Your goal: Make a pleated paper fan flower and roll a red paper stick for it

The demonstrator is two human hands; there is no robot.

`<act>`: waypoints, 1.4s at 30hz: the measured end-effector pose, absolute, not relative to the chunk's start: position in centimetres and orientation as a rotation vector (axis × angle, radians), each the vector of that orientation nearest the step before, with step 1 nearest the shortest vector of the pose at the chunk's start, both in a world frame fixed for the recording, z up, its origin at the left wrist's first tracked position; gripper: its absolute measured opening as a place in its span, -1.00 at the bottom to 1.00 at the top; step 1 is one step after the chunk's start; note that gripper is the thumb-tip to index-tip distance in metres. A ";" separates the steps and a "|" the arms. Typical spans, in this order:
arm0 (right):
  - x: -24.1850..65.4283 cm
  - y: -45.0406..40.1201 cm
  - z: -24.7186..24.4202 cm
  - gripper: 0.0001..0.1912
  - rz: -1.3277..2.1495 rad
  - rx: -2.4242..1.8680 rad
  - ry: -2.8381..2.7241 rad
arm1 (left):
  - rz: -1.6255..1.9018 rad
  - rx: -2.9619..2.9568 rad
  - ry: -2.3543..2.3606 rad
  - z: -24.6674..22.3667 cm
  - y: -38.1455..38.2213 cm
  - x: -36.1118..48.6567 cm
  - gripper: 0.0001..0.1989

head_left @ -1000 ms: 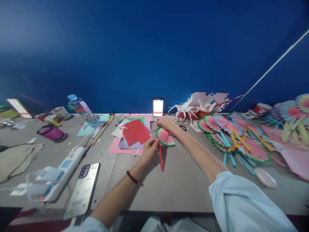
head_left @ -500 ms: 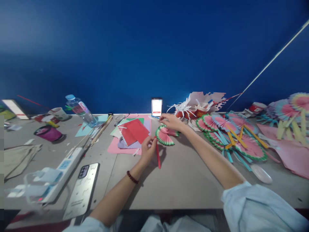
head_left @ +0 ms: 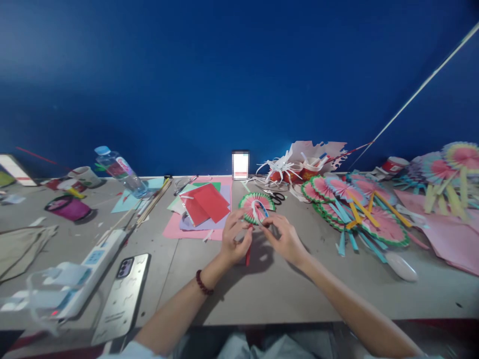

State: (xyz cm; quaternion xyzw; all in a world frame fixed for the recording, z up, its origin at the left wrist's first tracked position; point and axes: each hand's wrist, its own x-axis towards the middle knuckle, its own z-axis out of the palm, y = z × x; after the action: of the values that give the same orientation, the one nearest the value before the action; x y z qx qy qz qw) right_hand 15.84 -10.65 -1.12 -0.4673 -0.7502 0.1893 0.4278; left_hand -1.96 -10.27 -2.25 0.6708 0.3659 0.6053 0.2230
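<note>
My left hand [head_left: 235, 239], with a dark beaded bracelet at the wrist, pinches a red strip [head_left: 247, 253] that points down toward the table. In my right hand [head_left: 284, 238] is a white tape roll [head_left: 256, 211], pinched at its lower right side close to my left fingertips. Just beyond both hands lies a round pleated paper fan [head_left: 246, 201], pink with a green rim, and the tape roll overlaps it from this view. Black-handled scissors [head_left: 277, 198] rest to the right of the fan.
Coloured paper sheets [head_left: 209, 202] lie left of the fan, finished pleated fans [head_left: 385, 224] at right. A lit phone [head_left: 240, 165] stands by the blue wall. A bottle [head_left: 121, 169], power strip [head_left: 93, 271] and silver phone [head_left: 121, 299] are at left.
My right hand has come back toward me from behind the fan and now holds the tape roll near my left hand. The fan appears fully round now, and the scissors have come into sight.
</note>
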 end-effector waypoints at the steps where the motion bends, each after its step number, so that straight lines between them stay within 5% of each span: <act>1: 15.8 -10.7 -1.5 -0.85 0.452 -1.164 -1.868 | 1.682 1.887 0.989 -2.3 -10.3 -1.9 -0.92; 10: 15.7 -10.8 -3.5 -0.89 0.264 -0.991 -1.867 | 1.788 2.207 0.897 -2.8 -9.8 -2.0 -0.90; 22: 16.9 -9.7 -3.1 -0.71 0.464 -1.083 -1.556 | 1.693 2.168 0.753 -2.3 -10.5 -1.4 -0.88; 36: 16.1 -9.2 -3.8 -0.54 1.093 -1.143 -1.127 | 1.425 1.918 0.808 -1.6 -11.3 -0.8 -0.79; 42: 15.9 -9.3 -4.5 -0.56 1.062 -1.099 -1.194 | 1.401 1.641 0.854 -1.6 -11.0 -0.8 -0.71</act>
State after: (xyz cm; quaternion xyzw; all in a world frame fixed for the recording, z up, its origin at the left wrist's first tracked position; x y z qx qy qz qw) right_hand 15.91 -9.33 -4.53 -0.4675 -0.5076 0.4516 0.5656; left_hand -0.83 -10.98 -1.61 0.6483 0.3373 0.5537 0.3991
